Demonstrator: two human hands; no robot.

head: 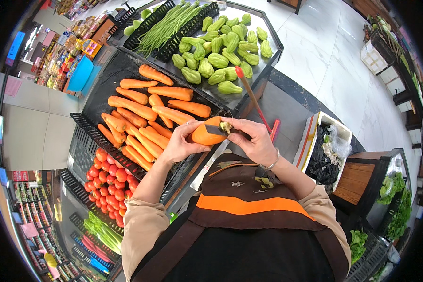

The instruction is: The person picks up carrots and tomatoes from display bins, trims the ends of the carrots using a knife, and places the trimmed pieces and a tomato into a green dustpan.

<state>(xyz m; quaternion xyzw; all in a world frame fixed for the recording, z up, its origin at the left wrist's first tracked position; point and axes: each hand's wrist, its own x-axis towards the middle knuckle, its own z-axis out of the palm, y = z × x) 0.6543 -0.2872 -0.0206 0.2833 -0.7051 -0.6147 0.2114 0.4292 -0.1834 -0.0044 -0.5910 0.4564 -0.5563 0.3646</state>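
Observation:
Close in front of my apron, my left hand (184, 141) grips a thick orange carrot (206, 133) from its left side. The fingertips of my right hand (250, 139) pinch the pale, stubby top of that carrot. A dark patch crosses the carrot near this end; whether it is a shadow or something else, I cannot tell. Many loose carrots (137, 107) lie on the black display stand just beyond and left of my hands. Past them, light green chayotes (218, 60) are heaped on a metal-topped stand.
Red tomatoes (109, 187) fill the area left of a black slatted divider (109, 144). Green beans (172, 24) lie in a black crate at the top. A red-tipped handle (248, 88) rises at the stand's corner. A white foam box (308, 141) holding black plastic and scraps stands right.

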